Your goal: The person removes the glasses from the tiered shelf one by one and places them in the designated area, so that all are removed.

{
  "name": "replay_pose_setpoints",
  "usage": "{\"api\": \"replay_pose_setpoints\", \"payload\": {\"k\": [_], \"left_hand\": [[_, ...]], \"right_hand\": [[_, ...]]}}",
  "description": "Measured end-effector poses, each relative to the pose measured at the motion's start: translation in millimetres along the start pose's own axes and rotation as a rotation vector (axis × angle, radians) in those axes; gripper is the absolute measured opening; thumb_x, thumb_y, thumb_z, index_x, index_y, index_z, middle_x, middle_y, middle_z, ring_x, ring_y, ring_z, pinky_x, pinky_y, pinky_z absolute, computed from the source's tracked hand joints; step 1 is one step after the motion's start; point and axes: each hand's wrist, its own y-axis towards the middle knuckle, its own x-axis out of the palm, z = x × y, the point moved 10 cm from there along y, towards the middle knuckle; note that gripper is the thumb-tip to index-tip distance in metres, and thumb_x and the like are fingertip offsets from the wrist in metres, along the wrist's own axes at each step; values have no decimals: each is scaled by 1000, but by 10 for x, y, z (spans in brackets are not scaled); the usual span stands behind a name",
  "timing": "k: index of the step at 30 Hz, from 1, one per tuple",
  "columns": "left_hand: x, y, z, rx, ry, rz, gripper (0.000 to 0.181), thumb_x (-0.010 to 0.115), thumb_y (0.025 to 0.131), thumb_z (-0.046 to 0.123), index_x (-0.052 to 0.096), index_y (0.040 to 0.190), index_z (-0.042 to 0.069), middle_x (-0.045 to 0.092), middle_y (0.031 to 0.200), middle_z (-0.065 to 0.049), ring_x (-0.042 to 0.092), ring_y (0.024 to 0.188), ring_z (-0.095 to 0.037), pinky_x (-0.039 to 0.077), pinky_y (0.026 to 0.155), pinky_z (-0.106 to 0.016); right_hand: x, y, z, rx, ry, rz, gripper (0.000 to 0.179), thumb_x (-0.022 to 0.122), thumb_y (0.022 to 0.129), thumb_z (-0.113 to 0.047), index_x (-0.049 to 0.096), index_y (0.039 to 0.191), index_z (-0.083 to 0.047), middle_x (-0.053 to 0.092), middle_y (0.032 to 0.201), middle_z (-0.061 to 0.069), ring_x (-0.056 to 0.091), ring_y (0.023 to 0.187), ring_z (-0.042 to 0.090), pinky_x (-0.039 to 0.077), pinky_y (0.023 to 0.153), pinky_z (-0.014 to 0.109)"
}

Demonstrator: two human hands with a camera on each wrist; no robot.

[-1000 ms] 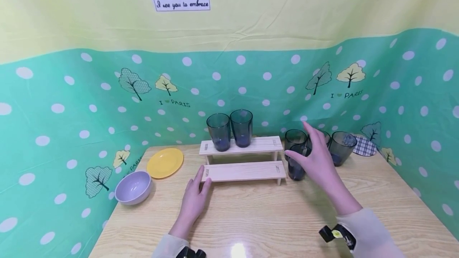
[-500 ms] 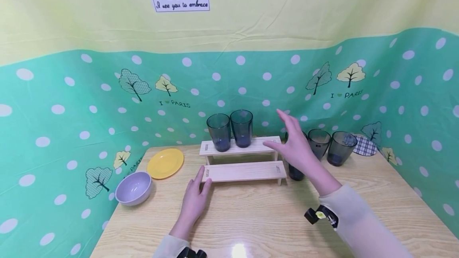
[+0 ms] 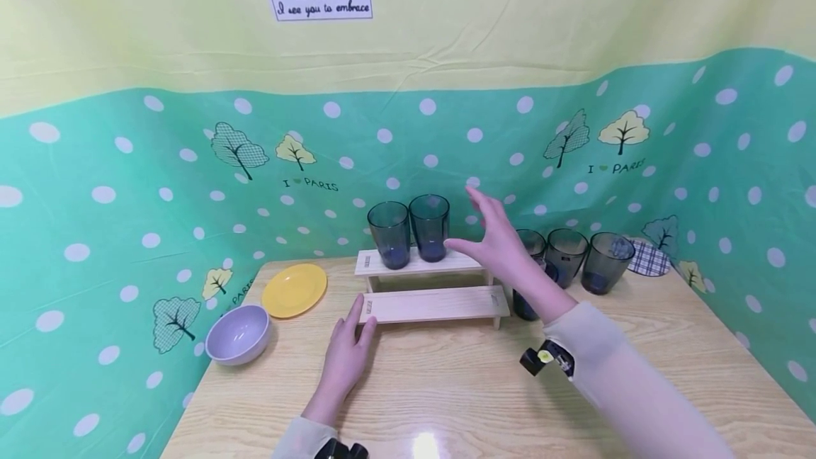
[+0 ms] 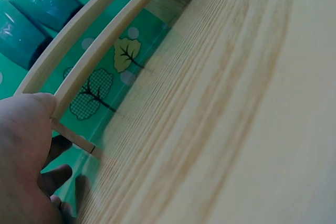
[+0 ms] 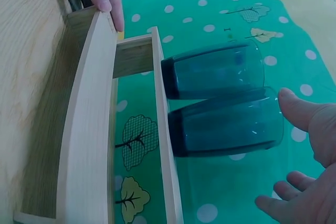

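A two-tier wooden shelf (image 3: 433,304) stands on the table. My left hand (image 3: 345,354) holds the left end of its lower step; in the left wrist view the thumb (image 4: 39,102) lies at the front edge with fingers curled beyond the end. Two dark tinted glasses, a left one (image 3: 389,236) and a right one (image 3: 429,229), stand upright side by side on the upper step. To the right of them is my right hand (image 3: 500,250), thumb and fingers spread wide, holding nothing. In the right wrist view its thumb (image 5: 296,107) is close by the rim of the nearer glass (image 5: 226,124).
Several more tinted glasses, among them one (image 3: 566,253) at the back, stand right of the shelf, partly behind my right forearm. A checked round piece (image 3: 649,259) is at the far right. On the left are a yellow plate (image 3: 294,290) and a purple bowl (image 3: 238,335).
My right hand has moved left from above the glasses on the right to beside the glasses on the upper step, staying spread. The left hand and the shelf have not moved.
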Motion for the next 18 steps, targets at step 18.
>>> {"api": "replay_pose_setpoints", "payload": {"k": [18], "left_hand": [[-1,8,23,18,1,-1,66,52,118,47,37,174,17,45,170,-21,28,155,-66,27,124,-77]], "right_hand": [[329,313,31,42,-11,-66,109,91,96,-32,20,178,-25,37,168,21,43,153,42,48,118,61]]}}
